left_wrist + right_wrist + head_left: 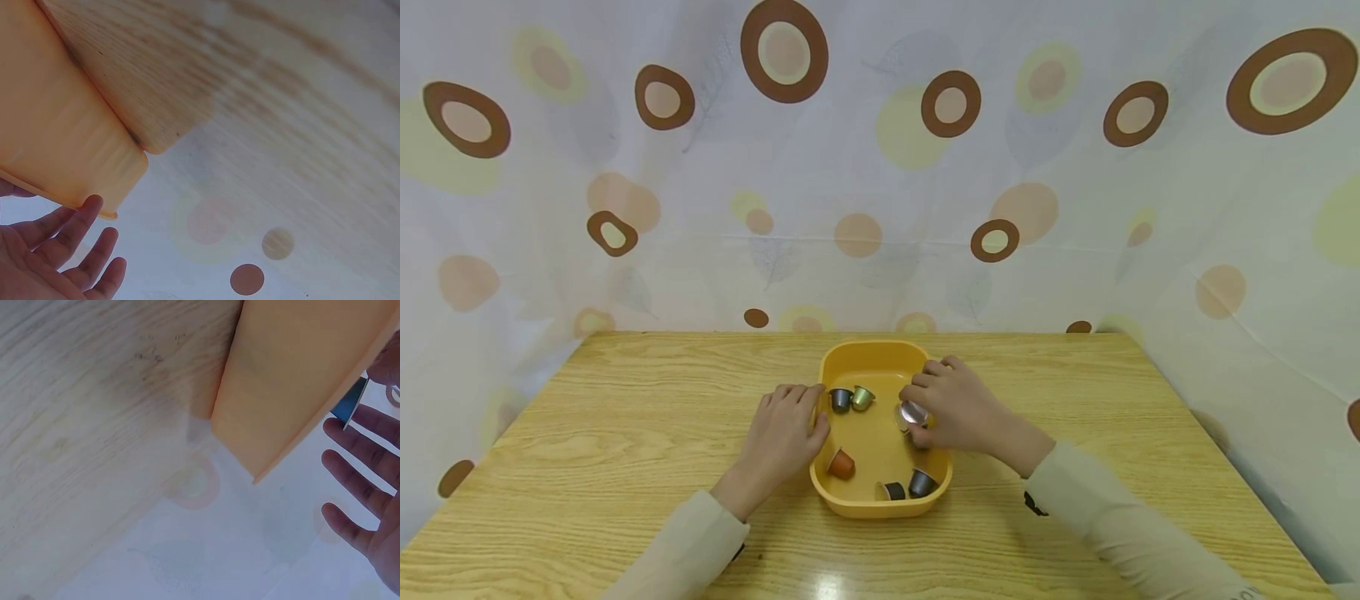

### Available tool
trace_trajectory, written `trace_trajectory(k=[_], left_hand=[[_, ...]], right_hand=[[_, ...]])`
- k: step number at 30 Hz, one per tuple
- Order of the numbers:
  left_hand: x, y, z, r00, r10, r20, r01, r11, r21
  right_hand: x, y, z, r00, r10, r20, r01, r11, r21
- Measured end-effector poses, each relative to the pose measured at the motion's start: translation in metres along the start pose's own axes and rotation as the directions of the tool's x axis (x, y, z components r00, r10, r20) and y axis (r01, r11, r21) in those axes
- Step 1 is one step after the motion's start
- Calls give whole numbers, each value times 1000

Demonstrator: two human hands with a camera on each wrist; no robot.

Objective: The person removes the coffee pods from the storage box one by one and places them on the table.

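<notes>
My left hand (782, 425) touches the left rim of a yellow plastic tub (880, 507), its fingers loosely bent. Over the tub's right side, my right hand (958, 408) pinches a coffee capsule (913, 413) between thumb and fingers. Its silver lid shows in the head view and its blue-teal body (348, 402) in the right wrist view. Beneath that hand lie more capsules, partly hidden. Elsewhere in the tub are a dark blue capsule (840, 401), a green-gold one (862, 398), an orange one (842, 464), a black one (892, 492) and a dark grey one (922, 482).
The tub stands on a wooden table (662, 417), near its middle. Patterned cloth (865, 283) hangs behind the table and along both sides. Wood surface extends to the left and right of the tub.
</notes>
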State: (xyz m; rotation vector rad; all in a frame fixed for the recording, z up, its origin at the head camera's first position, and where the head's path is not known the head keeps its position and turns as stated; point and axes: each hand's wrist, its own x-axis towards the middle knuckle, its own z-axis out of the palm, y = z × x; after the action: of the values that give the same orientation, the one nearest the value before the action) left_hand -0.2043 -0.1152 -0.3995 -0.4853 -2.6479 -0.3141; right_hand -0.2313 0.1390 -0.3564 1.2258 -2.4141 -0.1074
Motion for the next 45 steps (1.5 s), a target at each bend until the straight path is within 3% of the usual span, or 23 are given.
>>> trace_trajectory(k=[9,15,29,45], left_hand=[[0,-1,-1,1000,2,-4,-2,1000,4],[0,-1,0,1000,1,-2,-1,1000,0],[0,0,0,1000,-9,4,9,1000,-24],[0,0,-1,1000,-8,-3,7,999,-31]], right_hand=[[-4,16,-6,995,31,-93,-30,1000,9],[-9,27,-9,991,87,-103,-85,996,23],[-27,49,-2,978,200,-59,-198,979,42],[-47,58,20,955,281,96,-286,957,43]])
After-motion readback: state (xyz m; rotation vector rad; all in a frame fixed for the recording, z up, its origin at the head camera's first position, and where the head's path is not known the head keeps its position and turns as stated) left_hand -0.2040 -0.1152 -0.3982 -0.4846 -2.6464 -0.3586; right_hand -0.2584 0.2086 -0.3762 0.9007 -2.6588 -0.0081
